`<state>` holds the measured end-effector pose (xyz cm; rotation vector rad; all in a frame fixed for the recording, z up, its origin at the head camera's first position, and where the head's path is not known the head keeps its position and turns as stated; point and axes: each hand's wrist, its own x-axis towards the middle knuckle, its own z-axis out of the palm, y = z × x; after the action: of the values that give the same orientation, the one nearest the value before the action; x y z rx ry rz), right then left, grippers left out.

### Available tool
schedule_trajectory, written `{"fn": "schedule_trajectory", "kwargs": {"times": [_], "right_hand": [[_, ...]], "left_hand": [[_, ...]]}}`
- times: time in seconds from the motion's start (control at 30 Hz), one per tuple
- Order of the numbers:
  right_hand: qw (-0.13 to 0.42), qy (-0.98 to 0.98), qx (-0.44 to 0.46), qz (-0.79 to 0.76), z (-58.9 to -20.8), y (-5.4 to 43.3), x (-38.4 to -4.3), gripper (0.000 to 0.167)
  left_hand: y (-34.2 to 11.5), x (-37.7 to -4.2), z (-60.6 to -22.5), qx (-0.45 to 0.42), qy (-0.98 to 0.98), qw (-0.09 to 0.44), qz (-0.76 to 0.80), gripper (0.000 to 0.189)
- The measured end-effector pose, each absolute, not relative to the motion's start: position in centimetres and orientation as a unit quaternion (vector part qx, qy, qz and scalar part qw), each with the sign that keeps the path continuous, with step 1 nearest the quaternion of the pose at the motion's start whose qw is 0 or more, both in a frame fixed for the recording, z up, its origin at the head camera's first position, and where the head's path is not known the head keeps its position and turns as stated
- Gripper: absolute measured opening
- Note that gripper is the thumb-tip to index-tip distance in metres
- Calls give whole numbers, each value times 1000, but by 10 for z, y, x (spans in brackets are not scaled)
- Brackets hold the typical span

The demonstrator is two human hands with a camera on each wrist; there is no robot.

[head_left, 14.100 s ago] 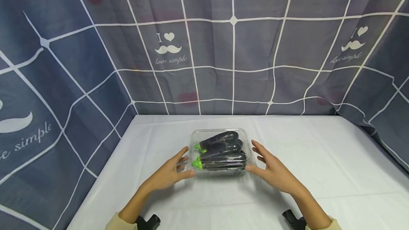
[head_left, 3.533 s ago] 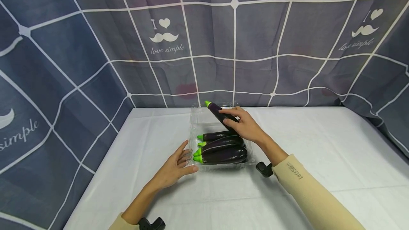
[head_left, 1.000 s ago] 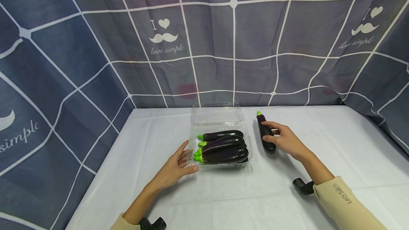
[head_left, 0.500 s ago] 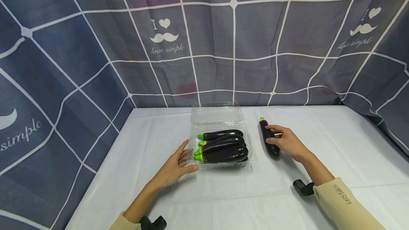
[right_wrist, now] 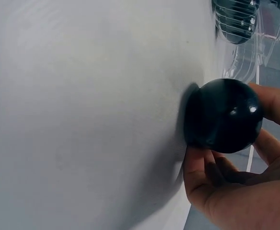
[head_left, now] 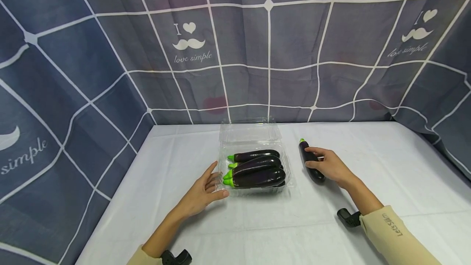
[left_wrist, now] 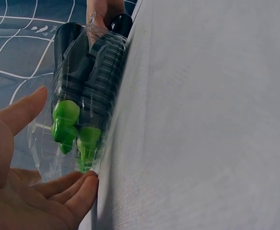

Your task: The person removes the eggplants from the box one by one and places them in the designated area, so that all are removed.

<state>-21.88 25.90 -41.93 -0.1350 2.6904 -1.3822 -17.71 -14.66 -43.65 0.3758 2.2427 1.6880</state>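
Observation:
A clear plastic clamshell container (head_left: 254, 192) stands mid-table, its lid (head_left: 250, 133) folded back. Several dark purple eggplants (head_left: 259, 177) with green stems lie stacked inside. At the container's left end my left hand (head_left: 196, 195) rests its fingertips on the wall; in the left wrist view the thumb (left_wrist: 27, 110) stands apart from the plastic. To the right of the container, one eggplant (head_left: 310, 157) lies on the white cloth, stem pointing away. My right hand (head_left: 333, 167) grips it from the right, thumb on one side and fingers on the other, as the right wrist view shows.
White cloth (head_left: 235, 236) covers the table. Grey-blue curtains (head_left: 243, 52) with white grid lines hang behind and at both sides. Black wrist mounts (head_left: 348, 217) sit on both forearms below beige sleeves (head_left: 397, 232).
Earlier the container was closed; its lid is now back. My right hand lifted one eggplant out, set it down right of the container, and has since slid slightly nearer with it. Left hand stays put.

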Motion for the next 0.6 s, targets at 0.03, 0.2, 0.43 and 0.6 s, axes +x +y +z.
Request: {"fn": "schedule_trajectory", "kwargs": {"times": [0.03,0.2,0.43,0.6], "right_hand": [[55,888,-45,-455,-420,259,-219,55],[49,889,-45,-453,-422,261,-220,54],[47,891,-48,-449,-423,262,-219,56],[45,890,-51,-451,-423,261,-219,55]], "left_hand": [[-147,-177,-437,131,782,154,589,102],[-147,-178,-437,131,783,155,588,102],[-147,-177,-437,130,783,154,588,101],[-148,-177,-437,133,783,154,588,101]]}}
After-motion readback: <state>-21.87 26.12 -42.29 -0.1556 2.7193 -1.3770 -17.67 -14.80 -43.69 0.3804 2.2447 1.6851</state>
